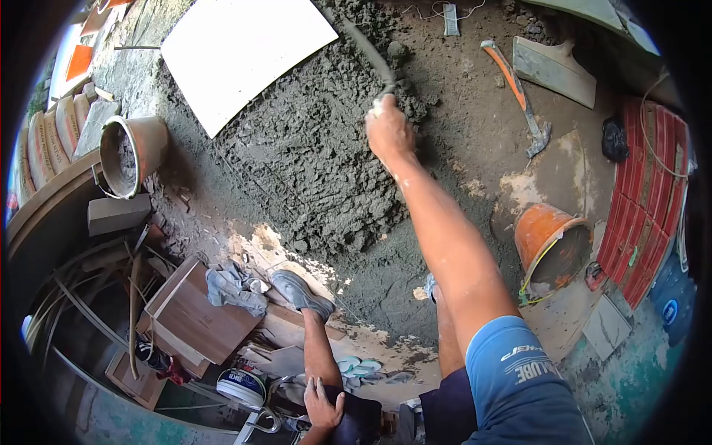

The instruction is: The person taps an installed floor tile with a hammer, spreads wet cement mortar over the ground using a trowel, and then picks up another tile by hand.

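My right hand (391, 133) is closed around the near end of a long, narrow, mortar-coated tool (363, 48), which looks like a trowel seen edge-on. The tool lies along the far right side of a rough bed of wet grey mortar (311, 159). Left of it, a large white tile (248, 55) rests over the mortar. My left hand (322, 406) lies on my left knee with its fingers spread, holding nothing. Beyond my right forearm are a claw hammer (517, 93) with an orange handle and a wide-bladed trowel (555, 70).
An orange bucket (547, 241) lies tipped at right, near stacked red panels (649, 200). Another bucket (150, 152) stands at left beside a grey block (119, 213). Cardboard (200, 300), a white tub (241, 389) and scraps crowd the lower left. My shoe (302, 294) borders the mortar.
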Action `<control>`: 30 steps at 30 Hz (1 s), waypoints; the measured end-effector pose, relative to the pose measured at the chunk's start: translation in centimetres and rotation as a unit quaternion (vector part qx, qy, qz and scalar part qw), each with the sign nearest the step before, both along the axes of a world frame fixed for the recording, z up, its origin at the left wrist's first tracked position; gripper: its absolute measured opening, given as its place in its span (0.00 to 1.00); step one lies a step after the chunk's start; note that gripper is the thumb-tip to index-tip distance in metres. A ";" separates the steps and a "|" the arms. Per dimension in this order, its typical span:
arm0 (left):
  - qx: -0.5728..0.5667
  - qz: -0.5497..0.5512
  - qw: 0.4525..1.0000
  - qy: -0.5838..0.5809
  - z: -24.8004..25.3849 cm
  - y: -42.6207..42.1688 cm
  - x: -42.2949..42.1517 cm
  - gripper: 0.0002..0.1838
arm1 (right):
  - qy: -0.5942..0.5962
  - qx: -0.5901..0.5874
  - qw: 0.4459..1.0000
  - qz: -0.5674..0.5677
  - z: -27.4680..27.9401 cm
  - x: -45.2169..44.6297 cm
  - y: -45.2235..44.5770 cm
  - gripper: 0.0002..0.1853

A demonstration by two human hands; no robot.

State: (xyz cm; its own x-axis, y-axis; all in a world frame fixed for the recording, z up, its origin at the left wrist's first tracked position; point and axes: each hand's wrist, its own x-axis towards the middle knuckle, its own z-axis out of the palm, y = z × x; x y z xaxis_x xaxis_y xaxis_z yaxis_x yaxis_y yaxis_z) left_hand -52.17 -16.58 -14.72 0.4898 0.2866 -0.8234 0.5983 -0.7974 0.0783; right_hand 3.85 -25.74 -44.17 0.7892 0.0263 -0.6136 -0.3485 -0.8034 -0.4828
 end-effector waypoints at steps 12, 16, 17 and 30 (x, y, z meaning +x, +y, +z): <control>-0.014 -0.001 0.999 0.036 -0.1 2.0 -1.4 0.43 | 0.021 -0.118 0.988 0.093 -3.7 -13.4 -13.0 0.19; -0.013 -0.003 1.000 0.027 0.0 2.3 -1.7 0.42 | 0.087 -0.147 0.976 0.133 -0.9 -16.4 -16.9 0.20; -0.014 -0.003 1.000 0.025 0.0 2.3 -1.6 0.42 | 0.101 -0.155 0.972 0.144 -0.1 -16.2 -17.5 0.20; -0.010 -0.010 0.999 0.030 0.0 2.3 -2.2 0.42 | 0.074 -0.096 0.992 0.028 0.9 -18.0 -9.8 0.18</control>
